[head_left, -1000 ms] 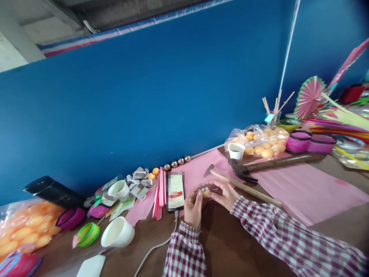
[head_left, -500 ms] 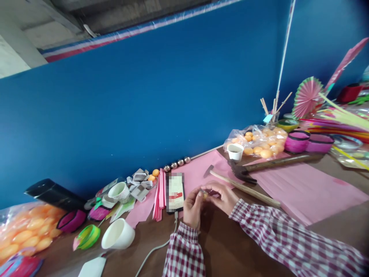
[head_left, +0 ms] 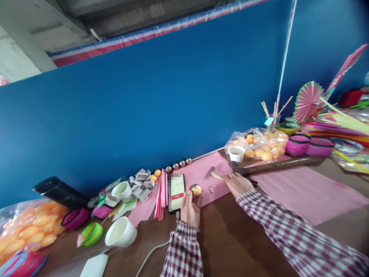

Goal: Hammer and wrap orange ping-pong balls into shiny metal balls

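My left hand (head_left: 189, 208) is closed round a small orange ball (head_left: 197, 189), held up at the fingertips just right of a phone (head_left: 176, 186). My right hand (head_left: 238, 183) lies over the wooden handle of a small hammer (head_left: 216, 175), its fingers curled on it. A tiny metal piece (head_left: 211, 189) lies on the pink paper (head_left: 300, 192) between the two hands. A larger dark hammer (head_left: 276, 164) rests just beyond the right hand.
A row of small silver balls (head_left: 178, 165) lines the blue wall. White cups (head_left: 121, 232) (head_left: 236, 153), bags of orange balls (head_left: 261, 142) (head_left: 20, 231), pink baskets (head_left: 309, 145), paper fans (head_left: 308, 100) and scraps crowd the brown table (head_left: 230, 246). A cable (head_left: 150, 252) runs from the phone.
The hands have come apart. My right hand has moved right and away onto the small hammer's handle, while my left hand has kept the orange ball and lifted it slightly.
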`<state>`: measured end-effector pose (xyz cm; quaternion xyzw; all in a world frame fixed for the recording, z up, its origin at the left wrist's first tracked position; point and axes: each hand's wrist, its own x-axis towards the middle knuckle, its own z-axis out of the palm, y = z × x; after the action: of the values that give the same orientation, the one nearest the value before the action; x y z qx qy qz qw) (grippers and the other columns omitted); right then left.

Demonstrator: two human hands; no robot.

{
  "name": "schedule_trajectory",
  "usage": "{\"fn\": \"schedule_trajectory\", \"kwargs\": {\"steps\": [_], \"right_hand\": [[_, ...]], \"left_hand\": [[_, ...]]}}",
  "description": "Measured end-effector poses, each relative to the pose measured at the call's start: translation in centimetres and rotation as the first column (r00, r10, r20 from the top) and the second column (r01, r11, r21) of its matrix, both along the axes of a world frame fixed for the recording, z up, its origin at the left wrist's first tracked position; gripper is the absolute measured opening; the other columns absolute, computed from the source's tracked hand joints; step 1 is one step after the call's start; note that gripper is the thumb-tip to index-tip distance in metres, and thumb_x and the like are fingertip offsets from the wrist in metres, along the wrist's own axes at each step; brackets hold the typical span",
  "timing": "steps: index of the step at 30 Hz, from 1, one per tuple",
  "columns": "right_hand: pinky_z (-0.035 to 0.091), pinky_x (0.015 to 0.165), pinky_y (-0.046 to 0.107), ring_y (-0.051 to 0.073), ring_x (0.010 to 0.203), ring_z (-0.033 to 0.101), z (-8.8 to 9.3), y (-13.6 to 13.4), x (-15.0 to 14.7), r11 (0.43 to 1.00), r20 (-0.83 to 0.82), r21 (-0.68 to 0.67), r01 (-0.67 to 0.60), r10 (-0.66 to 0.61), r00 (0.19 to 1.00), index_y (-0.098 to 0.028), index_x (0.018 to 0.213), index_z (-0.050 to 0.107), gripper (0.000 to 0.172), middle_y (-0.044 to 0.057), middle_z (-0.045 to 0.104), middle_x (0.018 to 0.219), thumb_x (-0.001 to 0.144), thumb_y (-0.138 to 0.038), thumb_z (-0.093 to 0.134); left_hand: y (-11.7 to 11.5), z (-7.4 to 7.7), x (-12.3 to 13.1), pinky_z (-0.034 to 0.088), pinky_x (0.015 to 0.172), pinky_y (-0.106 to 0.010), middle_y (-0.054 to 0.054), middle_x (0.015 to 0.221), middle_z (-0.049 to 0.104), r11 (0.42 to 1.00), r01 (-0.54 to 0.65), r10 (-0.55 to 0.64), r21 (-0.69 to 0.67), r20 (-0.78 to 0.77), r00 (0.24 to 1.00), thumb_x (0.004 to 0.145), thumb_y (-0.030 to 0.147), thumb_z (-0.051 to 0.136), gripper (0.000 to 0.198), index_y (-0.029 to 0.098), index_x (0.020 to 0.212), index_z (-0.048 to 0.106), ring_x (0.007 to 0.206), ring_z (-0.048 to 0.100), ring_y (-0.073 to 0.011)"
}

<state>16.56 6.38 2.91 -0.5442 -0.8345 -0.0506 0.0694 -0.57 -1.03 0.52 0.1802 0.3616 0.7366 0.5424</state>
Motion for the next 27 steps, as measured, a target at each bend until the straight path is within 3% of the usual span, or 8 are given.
{"fn": "schedule_trajectory", "kwargs": {"steps": [6,11,16,22,27], "right_hand": [[0.035,0.057,0.025,0.019,0.080,0.053,0.3,-0.5,-0.2,0.987,-0.010,0.150,0.050,-0.049,0.999,-0.021,0.105,0.055,0.030,0.008,0.060,0.085,0.083,-0.010,0.036],[0.031,0.055,0.024,0.014,0.074,0.053,0.6,-1.5,-0.3,0.939,-0.172,0.339,-0.063,0.128,0.977,-0.026,0.105,0.054,0.023,0.003,0.060,0.080,0.088,-0.028,0.037],[0.031,0.059,0.023,0.011,0.072,0.054,0.9,-2.2,-0.4,0.851,-0.200,0.506,-0.143,0.277,0.940,-0.025,0.107,0.055,0.024,0.001,0.061,0.075,0.088,-0.023,0.040],[0.031,0.057,0.022,0.010,0.067,0.053,0.8,-2.3,-0.6,0.794,-0.144,0.537,-0.284,0.418,0.897,-0.023,0.110,0.054,0.026,0.001,0.060,0.072,0.087,-0.024,0.042],[0.031,0.056,0.022,0.010,0.069,0.054,0.8,-2.3,-0.5,0.803,-0.188,0.558,-0.211,0.370,0.910,-0.024,0.114,0.053,0.029,0.001,0.061,0.073,0.087,-0.024,0.043]], "left_hand": [[0.1,-0.5,-0.3,0.048,0.081,-0.032,-0.005,0.092,0.065,0.999,0.035,-0.035,0.021,0.017,0.999,0.071,0.022,0.062,0.031,0.019,0.102,0.058,0.083,0.063,-0.0154],[0.5,-0.7,-0.1,0.049,0.078,-0.029,-0.006,0.089,0.065,1.000,-0.018,0.018,0.018,0.009,1.000,0.070,0.023,0.064,0.025,0.015,0.094,0.059,0.081,0.063,-0.0146],[0.8,-0.9,-0.2,0.050,0.074,-0.028,-0.008,0.083,0.065,0.997,-0.073,0.073,-0.007,0.033,0.997,0.068,0.024,0.065,0.023,0.013,0.088,0.060,0.076,0.063,-0.0143],[0.8,-0.9,-0.2,0.049,0.077,-0.030,-0.007,0.080,0.065,0.995,-0.099,0.099,-0.008,0.032,0.995,0.068,0.024,0.065,0.023,0.014,0.088,0.060,0.076,0.063,-0.0144],[0.9,-1.0,-0.3,0.049,0.077,-0.029,-0.007,0.083,0.065,0.995,-0.102,0.102,0.008,0.008,0.995,0.068,0.025,0.065,0.024,0.014,0.089,0.061,0.076,0.063,-0.0134]]}}
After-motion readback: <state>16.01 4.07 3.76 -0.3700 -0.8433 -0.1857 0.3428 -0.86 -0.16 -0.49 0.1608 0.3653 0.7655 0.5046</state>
